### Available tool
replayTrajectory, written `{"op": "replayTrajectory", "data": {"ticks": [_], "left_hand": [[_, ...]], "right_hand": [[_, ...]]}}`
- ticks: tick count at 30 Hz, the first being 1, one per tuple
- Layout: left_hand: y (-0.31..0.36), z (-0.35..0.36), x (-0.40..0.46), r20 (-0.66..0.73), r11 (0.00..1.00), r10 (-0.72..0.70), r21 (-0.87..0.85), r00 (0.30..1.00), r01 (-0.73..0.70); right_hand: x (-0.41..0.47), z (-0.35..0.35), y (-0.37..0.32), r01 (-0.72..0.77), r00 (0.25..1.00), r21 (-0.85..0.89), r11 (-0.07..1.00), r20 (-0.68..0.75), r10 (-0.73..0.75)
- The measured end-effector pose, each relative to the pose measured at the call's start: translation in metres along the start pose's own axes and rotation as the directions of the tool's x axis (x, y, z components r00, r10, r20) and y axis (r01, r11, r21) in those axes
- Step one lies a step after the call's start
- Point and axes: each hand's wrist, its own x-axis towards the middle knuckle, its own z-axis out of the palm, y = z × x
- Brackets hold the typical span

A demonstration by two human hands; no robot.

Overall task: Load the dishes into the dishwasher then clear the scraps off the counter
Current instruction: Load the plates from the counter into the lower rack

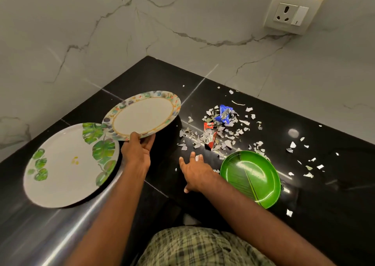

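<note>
My left hand [138, 150] grips the near rim of a white plate with a speckled colourful border [142, 115], lifted slightly above the black counter [154, 79]. To its left lies a larger white plate with green leaf prints [65, 166], partly under the held plate's edge. My right hand [194, 170] hovers flat with fingers spread over the counter, just left of a green plate [251, 178]. Torn paper scraps [221, 135] with a red wrapper [209, 135] and a blue wrapper [224, 113] lie beyond my right hand.
Marble walls meet in a corner behind the counter. A wall socket with a switch [292, 14] sits at the upper right. More paper bits [308, 164] are scattered right of the green plate. The counter's rounded front edge [60, 231] runs at the lower left.
</note>
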Motion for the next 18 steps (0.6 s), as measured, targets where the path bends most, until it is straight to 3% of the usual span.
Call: {"op": "replayTrajectory", "data": {"ticks": [6,9,13,18], "left_hand": [[0.003,-0.029,-0.052,0.136,0.979,0.118,0.147,0.984,-0.138],[0.013,-0.038,-0.069,0.241,0.941,0.182,0.24,0.953,-0.24],[0.021,-0.043,-0.086,0.349,0.851,0.259,0.36,0.901,-0.384],[0.016,-0.036,-0.117,0.454,0.732,0.267,0.479,0.85,-0.485]], "right_hand": [[-0.006,0.013,0.019,0.088,0.988,0.117,0.989,-0.134,-0.072],[-0.016,0.019,0.037,0.195,0.955,0.372,0.908,-0.284,-0.089],[-0.046,0.026,0.066,0.334,0.856,0.687,0.645,-0.507,0.098],[-0.087,0.038,0.117,0.485,0.729,0.856,0.177,-0.508,0.459]]}}
